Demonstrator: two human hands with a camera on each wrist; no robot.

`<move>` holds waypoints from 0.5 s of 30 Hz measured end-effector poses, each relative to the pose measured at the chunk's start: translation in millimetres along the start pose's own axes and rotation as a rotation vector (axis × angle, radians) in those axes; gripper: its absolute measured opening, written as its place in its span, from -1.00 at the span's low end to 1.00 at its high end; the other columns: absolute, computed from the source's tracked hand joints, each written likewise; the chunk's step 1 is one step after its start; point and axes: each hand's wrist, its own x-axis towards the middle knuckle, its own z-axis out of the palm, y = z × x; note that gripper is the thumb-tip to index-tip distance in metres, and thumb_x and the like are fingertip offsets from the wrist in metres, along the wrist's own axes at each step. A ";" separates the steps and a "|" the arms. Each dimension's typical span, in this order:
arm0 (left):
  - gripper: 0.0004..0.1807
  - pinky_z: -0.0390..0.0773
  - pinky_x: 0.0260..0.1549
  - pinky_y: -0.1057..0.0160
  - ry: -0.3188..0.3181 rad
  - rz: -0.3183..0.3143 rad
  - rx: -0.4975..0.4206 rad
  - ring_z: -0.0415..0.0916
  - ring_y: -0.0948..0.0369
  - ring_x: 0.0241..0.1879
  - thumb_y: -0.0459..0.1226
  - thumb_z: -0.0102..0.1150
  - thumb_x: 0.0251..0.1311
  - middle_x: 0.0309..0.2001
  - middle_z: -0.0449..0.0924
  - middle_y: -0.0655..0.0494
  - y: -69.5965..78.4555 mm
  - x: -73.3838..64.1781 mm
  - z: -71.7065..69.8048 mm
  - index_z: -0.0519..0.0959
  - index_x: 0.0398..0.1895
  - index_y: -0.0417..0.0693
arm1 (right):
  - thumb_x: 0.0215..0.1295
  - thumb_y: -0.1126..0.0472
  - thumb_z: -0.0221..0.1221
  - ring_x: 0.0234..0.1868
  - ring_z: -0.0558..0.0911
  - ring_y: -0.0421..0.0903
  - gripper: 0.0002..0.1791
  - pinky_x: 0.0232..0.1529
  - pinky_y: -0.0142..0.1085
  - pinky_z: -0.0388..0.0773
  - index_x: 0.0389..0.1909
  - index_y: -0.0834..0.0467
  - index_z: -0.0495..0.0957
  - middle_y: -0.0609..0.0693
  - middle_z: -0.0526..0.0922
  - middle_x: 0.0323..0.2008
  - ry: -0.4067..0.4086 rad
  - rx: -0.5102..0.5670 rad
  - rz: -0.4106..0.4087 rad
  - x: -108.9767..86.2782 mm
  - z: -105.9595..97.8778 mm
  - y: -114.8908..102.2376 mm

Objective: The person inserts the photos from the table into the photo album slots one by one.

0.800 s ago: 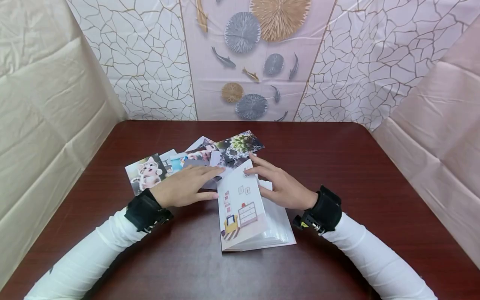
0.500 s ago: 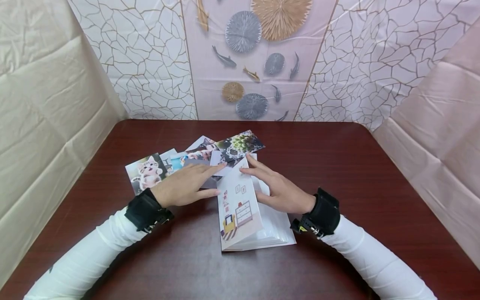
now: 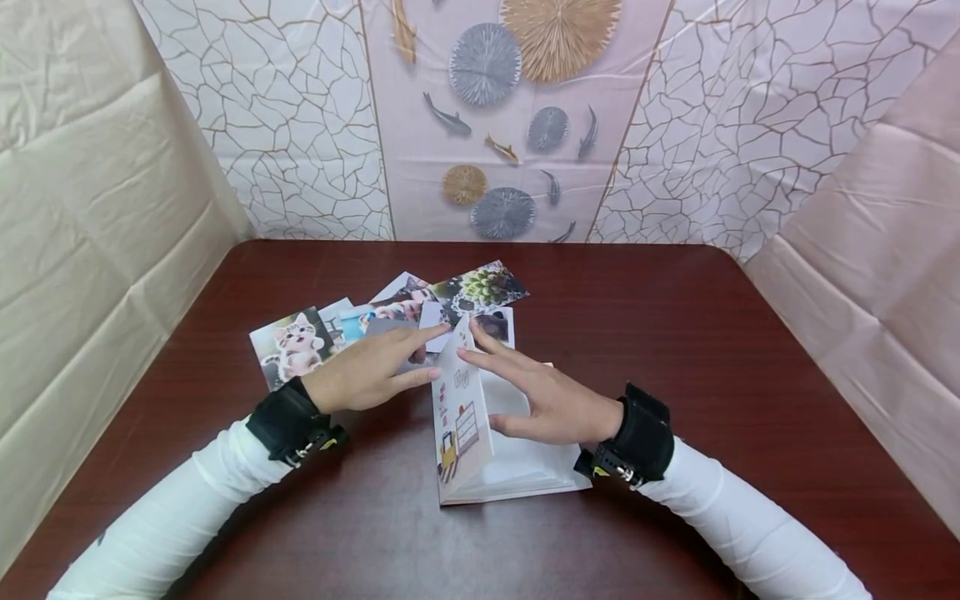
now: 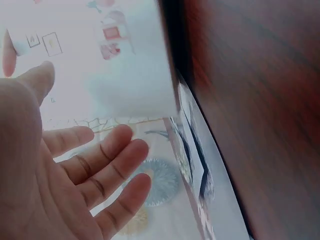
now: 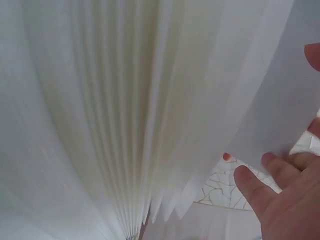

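A photo album (image 3: 527, 458) lies on the table, its front cover (image 3: 459, 417) raised steeply and leaning left, with a drawn dresser and chair on it. My right hand (image 3: 555, 404) is at the cover's free edge with fingers extended, index and middle fingertips at the upper edge and thumb at the inner side. White pages (image 5: 135, 100) fan out in the right wrist view. My left hand (image 3: 375, 367) spreads its fingers over the photos beside the album, the thumb tip right at the cover's outer face. In the left wrist view its palm holds nothing.
Several loose photos overlap behind and left of the album, among them a kitten photo (image 3: 294, 342) and a succulent photo (image 3: 483, 287). Another photo (image 3: 497, 323) pokes out behind the cover. The dark red table (image 3: 675, 333) ends at a patterned cloth backdrop (image 3: 300, 125).
The album's cover has swung up and left, showing more of the white pages. My right hand has moved left with its edge. My left hand stays nearly in place.
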 end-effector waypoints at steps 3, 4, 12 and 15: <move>-0.31 0.51 -0.16 0.22 0.008 0.004 -0.092 0.48 0.27 -0.20 0.13 -0.07 0.51 -0.21 0.54 0.24 0.2 0.1 0.5 0.16 0.59 0.14 | 0.42 0.14 0.23 0.65 -0.03 0.00 -0.14 0.46 0.09 0.27 0.62 -0.10 0.00 -0.02 -0.24 0.66 -0.016 -0.010 -0.038 1.0 1.8 -1.8; -0.32 0.51 -0.15 0.22 0.011 0.006 -0.122 0.48 0.28 -0.20 0.11 -0.07 0.52 -0.21 0.55 0.25 0.5 0.0 0.2 0.15 0.59 0.12 | 0.43 0.12 0.23 0.65 -0.02 -0.01 -0.15 0.47 0.09 0.25 0.62 -0.10 0.01 -0.03 -0.22 0.66 -0.022 -0.011 -0.047 1.2 2.4 -2.3; -0.40 0.56 -0.16 0.17 0.045 -0.002 -0.239 0.54 0.27 -0.20 0.02 -0.13 0.57 -0.16 0.63 0.16 0.2 0.8 -2.8 0.21 0.55 -0.01 | 0.42 0.06 0.23 0.64 0.00 -0.02 -0.14 0.50 0.06 0.22 0.62 -0.09 0.00 -0.05 -0.19 0.66 -0.060 -0.050 -0.102 1.7 5.9 -6.5; -0.50 0.57 -0.15 0.15 0.068 -0.009 -0.280 0.58 0.26 -0.20 -0.04 -0.15 0.60 -0.18 0.66 0.09 -1.4 1.7 -4.5 0.34 0.43 -0.07 | 0.43 0.06 0.23 0.64 0.02 -0.03 -0.12 0.50 0.03 0.22 0.63 -0.06 -0.03 -0.04 -0.16 0.66 -0.059 -0.062 -0.116 1.8 6.3 -8.2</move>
